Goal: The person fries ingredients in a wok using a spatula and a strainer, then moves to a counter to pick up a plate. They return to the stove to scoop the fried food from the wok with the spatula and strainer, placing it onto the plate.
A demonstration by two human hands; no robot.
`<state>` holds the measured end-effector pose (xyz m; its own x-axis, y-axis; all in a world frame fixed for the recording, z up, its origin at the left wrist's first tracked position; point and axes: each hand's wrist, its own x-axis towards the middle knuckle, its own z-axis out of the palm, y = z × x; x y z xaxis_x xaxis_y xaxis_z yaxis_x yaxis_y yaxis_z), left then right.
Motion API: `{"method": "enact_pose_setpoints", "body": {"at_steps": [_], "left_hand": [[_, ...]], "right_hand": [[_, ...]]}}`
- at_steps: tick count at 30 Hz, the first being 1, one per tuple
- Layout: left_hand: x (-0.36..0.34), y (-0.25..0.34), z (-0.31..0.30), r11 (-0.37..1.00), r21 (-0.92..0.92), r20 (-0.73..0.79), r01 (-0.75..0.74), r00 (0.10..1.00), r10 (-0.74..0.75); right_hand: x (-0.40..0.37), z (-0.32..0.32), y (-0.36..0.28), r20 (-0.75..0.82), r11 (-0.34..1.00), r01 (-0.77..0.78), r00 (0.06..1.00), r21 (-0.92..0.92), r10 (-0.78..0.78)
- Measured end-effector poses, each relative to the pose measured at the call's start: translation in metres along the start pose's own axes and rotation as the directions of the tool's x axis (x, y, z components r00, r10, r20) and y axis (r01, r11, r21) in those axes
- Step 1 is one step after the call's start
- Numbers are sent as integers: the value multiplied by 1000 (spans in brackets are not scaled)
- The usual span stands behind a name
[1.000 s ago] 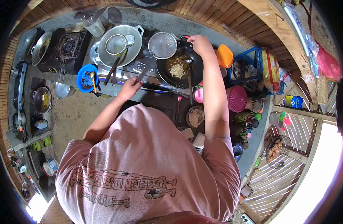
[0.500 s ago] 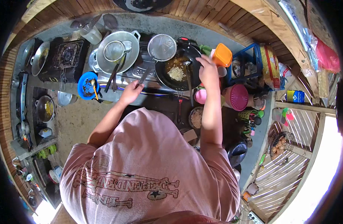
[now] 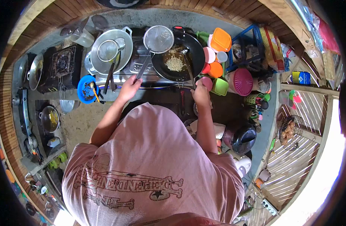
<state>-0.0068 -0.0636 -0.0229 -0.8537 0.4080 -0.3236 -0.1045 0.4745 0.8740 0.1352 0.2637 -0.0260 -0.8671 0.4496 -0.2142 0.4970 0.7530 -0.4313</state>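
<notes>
My left hand (image 3: pixel 130 89) is closed round the handle of a mesh strainer (image 3: pixel 158 38). Its round mesh overlaps the left rim of a black wok (image 3: pixel 195 56) on the stove. Inside the wok, a pale chopped heap (image 3: pixel 175 64) lies in brownish oil. My right hand (image 3: pixel 201 94) grips the end of a long-handled ladle (image 3: pixel 189 69), below and to the right of the wok. The ladle's head rests in the wok near the oil's upper right edge.
A large metal pot (image 3: pixel 128 60) with a second strainer (image 3: pixel 108 50) across it stands left of the wok. A blue bowl (image 3: pixel 82 89) sits at the counter's front edge. Lidded containers (image 3: pixel 221 40) crowd the right side. Further left stands a grill rack (image 3: pixel 63 62).
My right hand has come down from beside the wok's right rim to the ladle's handle and taken hold of it. My left hand still holds the strainer beside the wok.
</notes>
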Motion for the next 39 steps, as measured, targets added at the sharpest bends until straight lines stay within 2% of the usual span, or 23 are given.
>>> {"method": "enact_pose_setpoints", "body": {"at_steps": [5,7,8,11,12,13,15,16,18,21,27,29,31,37,39], "left_hand": [[5,2,-5,999,-34,45,-20,999,21],[10,-4,-4,1000,-16,49,-16,999,17],[11,-6,-4,1000,2,46,-8,999,8],[14,-3,-5,997,65,51,-52,998,49],[16,-9,-3,996,55,47,-68,997,66],[17,-7,-3,995,62,55,-73,996,69],[16,0,-3,994,107,59,0,998,-6],[17,-2,-3,992,124,73,24,997,-34],[18,-2,-1,990,139,72,-4,997,-6],[18,0,0,984,175,68,-33,997,22],[17,-7,5,987,158,22,-1,1000,-3],[21,-23,8,991,135,14,-5,1000,3],[21,-24,11,991,105,-36,-79,996,84],[16,-21,12,996,70,-55,-60,996,64],[16,-23,12,994,110,-71,17,997,-9]], "right_hand": [[7,8,8,-111,1000,8,994,25,-5],[5,-8,10,-191,993,96,976,-65,-107],[3,-16,9,-229,979,111,962,-171,-149],[-19,-66,-2,-150,977,55,985,-204,-87],[-24,-71,7,-192,950,81,971,-300,-143],[-38,-100,-14,-146,959,32,986,-283,-76],[-56,-124,-19,-235,950,95,957,-297,-169],[-64,-133,-21,-241,953,86,957,-290,-160],[-76,-146,-26,-163,909,73,975,-410,-152],[-84,-154,-33,-100,874,80,984,-480,-145],[-64,-104,-15,-117,887,137,971,-440,-208],[-51,-74,2,-97,907,96,984,-409,-148],[-44,-58,12,-185,926,123,962,-356,-199],[-58,-94,5,-229,933,136,948,-334,-220],[-64,-105,2,-220,937,125,954,-326,-204]]}}
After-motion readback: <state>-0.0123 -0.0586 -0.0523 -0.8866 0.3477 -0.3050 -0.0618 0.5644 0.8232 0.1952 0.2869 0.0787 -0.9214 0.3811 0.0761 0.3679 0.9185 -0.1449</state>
